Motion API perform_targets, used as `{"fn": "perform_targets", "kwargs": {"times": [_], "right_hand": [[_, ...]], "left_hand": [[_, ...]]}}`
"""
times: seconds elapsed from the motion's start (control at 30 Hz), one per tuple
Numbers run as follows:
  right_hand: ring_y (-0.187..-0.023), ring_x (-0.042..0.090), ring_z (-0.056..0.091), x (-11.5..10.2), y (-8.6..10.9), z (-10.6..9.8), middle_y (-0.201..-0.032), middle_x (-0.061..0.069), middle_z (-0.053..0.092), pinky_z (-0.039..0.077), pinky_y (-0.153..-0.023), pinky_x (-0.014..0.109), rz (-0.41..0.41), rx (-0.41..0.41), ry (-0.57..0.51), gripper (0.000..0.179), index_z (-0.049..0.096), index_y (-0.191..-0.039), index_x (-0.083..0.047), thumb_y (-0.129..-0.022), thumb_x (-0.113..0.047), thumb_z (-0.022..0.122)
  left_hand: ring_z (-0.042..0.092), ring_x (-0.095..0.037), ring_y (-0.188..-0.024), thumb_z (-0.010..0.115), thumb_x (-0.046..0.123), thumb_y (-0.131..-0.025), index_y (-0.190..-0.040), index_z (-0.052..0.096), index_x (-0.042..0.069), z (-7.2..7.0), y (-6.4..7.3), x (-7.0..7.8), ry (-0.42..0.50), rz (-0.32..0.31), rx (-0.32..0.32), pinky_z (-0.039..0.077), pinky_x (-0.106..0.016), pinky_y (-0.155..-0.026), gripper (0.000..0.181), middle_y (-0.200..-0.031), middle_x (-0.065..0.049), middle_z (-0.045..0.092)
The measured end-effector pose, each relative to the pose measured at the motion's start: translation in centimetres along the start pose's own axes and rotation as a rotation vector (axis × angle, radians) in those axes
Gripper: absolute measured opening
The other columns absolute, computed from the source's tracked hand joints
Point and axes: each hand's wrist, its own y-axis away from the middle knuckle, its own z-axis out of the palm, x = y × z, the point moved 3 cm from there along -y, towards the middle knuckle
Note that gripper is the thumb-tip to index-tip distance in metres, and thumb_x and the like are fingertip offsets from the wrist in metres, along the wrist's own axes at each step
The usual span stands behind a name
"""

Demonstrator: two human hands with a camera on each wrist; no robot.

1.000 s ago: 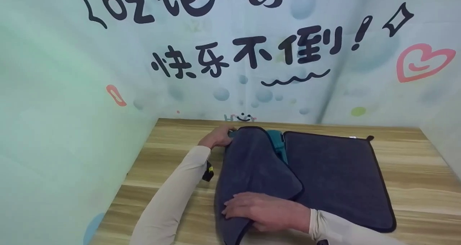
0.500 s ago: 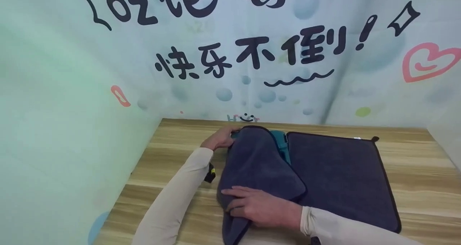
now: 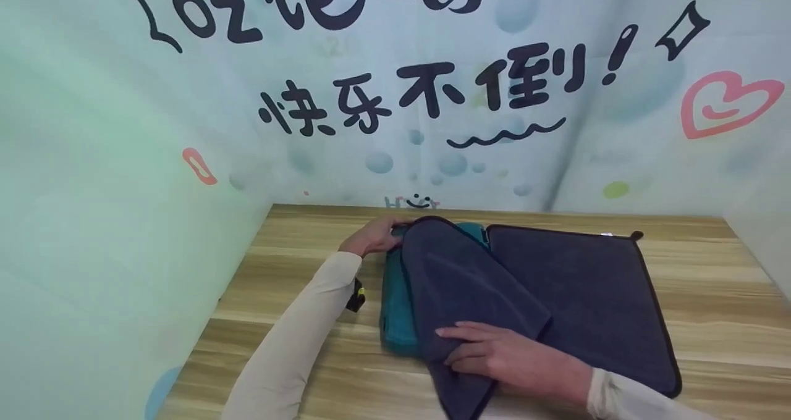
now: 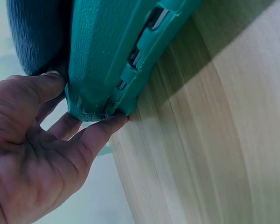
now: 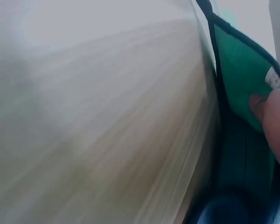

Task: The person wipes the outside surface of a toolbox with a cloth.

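A dark blue cloth (image 3: 476, 290) with black trim lies bunched over a teal plastic case (image 3: 398, 312). At the case's far left corner, my left hand (image 3: 374, 236) grips the end; in the left wrist view its thumb meets the cloth (image 4: 35, 37) and its fingers reach round the case's hinged edge (image 4: 140, 58). My right hand (image 3: 507, 355) pinches the cloth near its front end. From the right wrist the cloth's green side (image 5: 240, 60) shows, with a white label (image 5: 274, 78) by the thumb. The cloth hides much of the case.
Another dark blue trimmed cloth (image 3: 581, 296) lies flat on the right, with a small loop (image 3: 637, 235) at its far corner. Wood-grain table (image 3: 315, 358) is beneath everything. A printed backdrop (image 3: 346, 148) rises behind the table's far edge.
My right hand has drawn the near part of the bunched cloth rightward, and the case's left side now shows. My left hand stays at the far corner.
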Motion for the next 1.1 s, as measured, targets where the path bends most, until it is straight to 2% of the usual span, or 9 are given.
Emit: {"fn": "perform_targets", "kwargs": {"times": [0.13,0.27,0.4,0.53,0.63,0.77,0.9,1.0,1.1], "right_hand": [[-0.146,0.025,0.034,0.5,2.7,-0.8,-0.13,-0.006,0.064,0.028,-0.115,0.046,0.069,0.004,-0.069,0.053,0.071,-0.126,-0.012,-0.08,0.014,0.072],[-0.145,0.028,0.036,0.7,4.2,-1.3,-0.131,-0.007,0.064,0.027,-0.116,0.047,0.107,0.016,-0.089,0.065,0.07,-0.127,-0.013,-0.072,0.021,0.071],[-0.144,0.031,0.037,0.9,4.6,-1.5,-0.13,-0.007,0.064,0.026,-0.116,0.047,0.128,0.033,-0.11,0.072,0.07,-0.127,-0.014,-0.066,0.025,0.066],[-0.144,0.03,0.037,0.9,4.6,-1.6,-0.131,-0.009,0.063,0.025,-0.117,0.043,0.168,0.052,-0.179,0.077,0.069,-0.128,-0.015,-0.065,0.027,0.059],[-0.143,0.031,0.038,0.8,4.6,-1.8,-0.135,-0.007,0.061,0.027,-0.116,0.04,0.18,0.095,-0.23,0.079,0.066,-0.132,-0.015,-0.067,0.028,0.056],[-0.142,0.034,0.038,0.9,4.9,-2.2,-0.144,-0.002,0.055,0.025,-0.117,0.035,0.225,0.147,-0.252,0.089,0.06,-0.14,-0.015,-0.063,0.03,0.052],[-0.145,0.031,0.034,1.6,5.7,-2.3,-0.156,0.002,0.042,0.018,-0.117,0.028,0.351,0.156,-0.224,0.101,0.053,-0.149,-0.018,-0.059,0.028,0.049],[-0.147,0.028,0.029,2.7,6.0,-2.1,-0.163,0.004,0.03,0.019,-0.115,0.023,0.457,0.171,-0.239,0.1,0.046,-0.154,-0.019,-0.064,0.026,0.05],[-0.149,0.03,0.024,4.1,6.0,-1.8,-0.165,0.007,0.024,0.02,-0.114,0.02,0.536,0.239,-0.332,0.095,0.041,-0.157,-0.016,-0.072,0.026,0.05]], "left_hand": [[0.043,-0.032,-0.139,0.064,0.02,-0.103,-0.148,0.056,0.013,0.1,0.1,-0.1,0.032,-0.002,-0.024,0.036,-0.044,-0.111,0.046,-0.149,-0.014,0.051],[0.042,-0.031,-0.139,0.063,0.022,-0.103,-0.149,0.054,0.013,0.3,0.0,-0.1,0.032,-0.013,-0.037,0.037,-0.043,-0.11,0.047,-0.151,-0.013,0.049],[0.041,-0.031,-0.14,0.062,0.023,-0.104,-0.151,0.052,0.016,0.2,-0.2,0.1,0.022,-0.024,-0.04,0.036,-0.044,-0.111,0.049,-0.152,-0.013,0.047],[0.041,-0.031,-0.14,0.062,0.024,-0.104,-0.151,0.051,0.015,0.2,-0.1,0.1,0.018,-0.033,-0.039,0.036,-0.045,-0.111,0.049,-0.153,-0.013,0.047],[0.04,-0.031,-0.141,0.062,0.023,-0.104,-0.152,0.05,0.014,0.2,0.0,0.0,0.035,-0.04,-0.041,0.035,-0.045,-0.111,0.05,-0.153,-0.012,0.046],[0.039,-0.032,-0.142,0.062,0.022,-0.104,-0.152,0.05,0.012,0.1,0.1,0.0,0.047,-0.032,-0.043,0.035,-0.045,-0.112,0.05,-0.154,-0.013,0.046],[0.04,-0.032,-0.141,0.061,0.022,-0.104,-0.152,0.05,0.011,-0.1,0.2,0.0,0.058,-0.045,-0.036,0.034,-0.045,-0.112,0.05,-0.153,-0.014,0.045],[0.041,-0.031,-0.14,0.061,0.024,-0.105,-0.152,0.049,0.012,-0.1,0.3,0.0,0.07,-0.06,-0.036,0.034,-0.046,-0.112,0.05,-0.154,-0.014,0.045],[0.041,-0.031,-0.14,0.06,0.024,-0.105,-0.152,0.049,0.012,0.2,0.2,0.0,0.079,-0.06,-0.037,0.034,-0.046,-0.112,0.05,-0.154,-0.013,0.045]]}}
